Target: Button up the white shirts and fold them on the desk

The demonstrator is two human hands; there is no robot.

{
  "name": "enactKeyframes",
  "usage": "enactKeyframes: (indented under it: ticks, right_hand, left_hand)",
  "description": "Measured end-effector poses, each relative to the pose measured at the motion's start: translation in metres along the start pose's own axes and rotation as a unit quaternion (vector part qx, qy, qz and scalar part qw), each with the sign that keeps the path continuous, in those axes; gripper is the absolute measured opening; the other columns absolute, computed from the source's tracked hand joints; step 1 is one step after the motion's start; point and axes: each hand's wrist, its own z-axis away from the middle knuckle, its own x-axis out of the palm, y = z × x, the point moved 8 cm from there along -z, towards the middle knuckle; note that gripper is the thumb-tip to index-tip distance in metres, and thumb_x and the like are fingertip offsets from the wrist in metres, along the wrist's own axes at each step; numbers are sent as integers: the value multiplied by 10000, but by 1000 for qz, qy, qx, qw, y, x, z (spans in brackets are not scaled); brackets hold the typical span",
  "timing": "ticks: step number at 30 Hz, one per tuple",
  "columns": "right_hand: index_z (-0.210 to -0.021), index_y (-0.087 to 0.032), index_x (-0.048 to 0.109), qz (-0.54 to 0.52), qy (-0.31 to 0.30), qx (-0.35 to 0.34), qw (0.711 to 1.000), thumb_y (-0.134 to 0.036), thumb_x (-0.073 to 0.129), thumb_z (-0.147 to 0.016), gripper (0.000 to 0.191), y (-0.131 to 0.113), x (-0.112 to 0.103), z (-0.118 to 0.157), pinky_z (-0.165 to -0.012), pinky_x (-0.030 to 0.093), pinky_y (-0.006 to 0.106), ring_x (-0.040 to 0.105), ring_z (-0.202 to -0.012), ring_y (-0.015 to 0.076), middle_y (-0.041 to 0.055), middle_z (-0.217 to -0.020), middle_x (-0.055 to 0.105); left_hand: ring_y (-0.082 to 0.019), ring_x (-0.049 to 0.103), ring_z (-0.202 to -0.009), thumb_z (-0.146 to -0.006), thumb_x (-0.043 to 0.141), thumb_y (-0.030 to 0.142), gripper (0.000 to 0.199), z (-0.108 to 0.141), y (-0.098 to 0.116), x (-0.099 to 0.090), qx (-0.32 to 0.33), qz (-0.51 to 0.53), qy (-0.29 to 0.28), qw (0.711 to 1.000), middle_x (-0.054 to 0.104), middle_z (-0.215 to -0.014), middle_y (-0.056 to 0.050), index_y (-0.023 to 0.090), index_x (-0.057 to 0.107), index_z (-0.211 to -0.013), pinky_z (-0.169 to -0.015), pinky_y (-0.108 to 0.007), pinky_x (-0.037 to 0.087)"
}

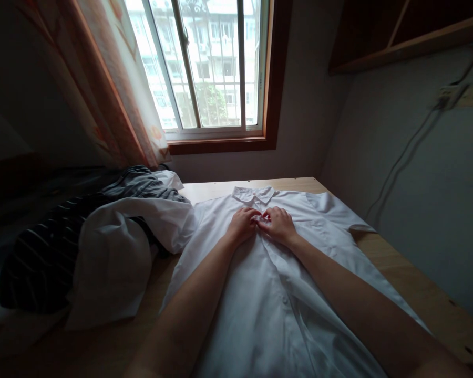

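A white collared shirt (252, 294) lies front side up on a wooden table, its collar toward the window and its sleeves spread out. Just below the collar, my left hand (243, 223) pinches the front placket with bent fingers. My right hand (278, 223) is closed on the same strip of cloth, its fingertips nearly touching those of the left. The cloth between the fingertips is bunched up and slightly raised. Any button there is too small to make out. Lower on the placket, a small button shows.
Left of the shirt lies a heap of dark striped clothing (43, 252) with white cloth (110, 262) over it. The wooden table (413, 278) ends at the right wall. Behind are a window (216, 68) and a curtain (122, 89); a cable (396, 157) hangs at right.
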Motion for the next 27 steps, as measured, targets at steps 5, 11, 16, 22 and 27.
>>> enactKeyframes:
  ticks: [5,11,16,22,27]
  right_hand:
    - [-992,-213,661,-3,-2,6,1000,-407,627,-806,271,1,-1,-1,-847,370,333,530,-1030,253,80,-1041,618]
    - [-895,-185,686,-40,1,23,999,-265,571,-789,176,12,2,-8,-804,388,291,567,-911,212,70,-927,644]
    - [-855,-171,709,-78,12,6,997,-207,568,-766,171,18,4,-13,-803,406,268,587,-857,189,56,-852,663]
    - [-888,-163,730,-106,10,-11,994,-185,573,-785,189,21,8,-16,-810,428,258,606,-864,182,60,-866,685]
    - [-887,-170,735,-110,10,-16,994,-186,585,-793,177,21,8,-17,-800,431,255,608,-848,174,53,-862,688]
  left_hand:
    - [-210,602,-1065,-780,539,67,409,1,2,-1,12,4,2,1000,696,-1138,-47,225,721,-1110,-996,-325,456]
    - [-213,617,-1027,-865,544,147,301,2,10,-4,25,-20,0,999,713,-1102,-54,220,722,-1096,-960,-330,467]
    - [-208,620,-1036,-890,538,174,221,1,11,-3,26,-46,-8,999,712,-1108,-72,185,730,-998,-971,-318,460]
    - [-201,614,-1027,-894,528,171,217,1,13,-4,20,-65,-12,998,710,-1080,-65,189,717,-1000,-962,-305,455]
    - [-220,599,-1015,-903,511,188,200,0,17,-1,-20,-129,-17,991,693,-1060,-73,187,692,-989,-918,-322,457]
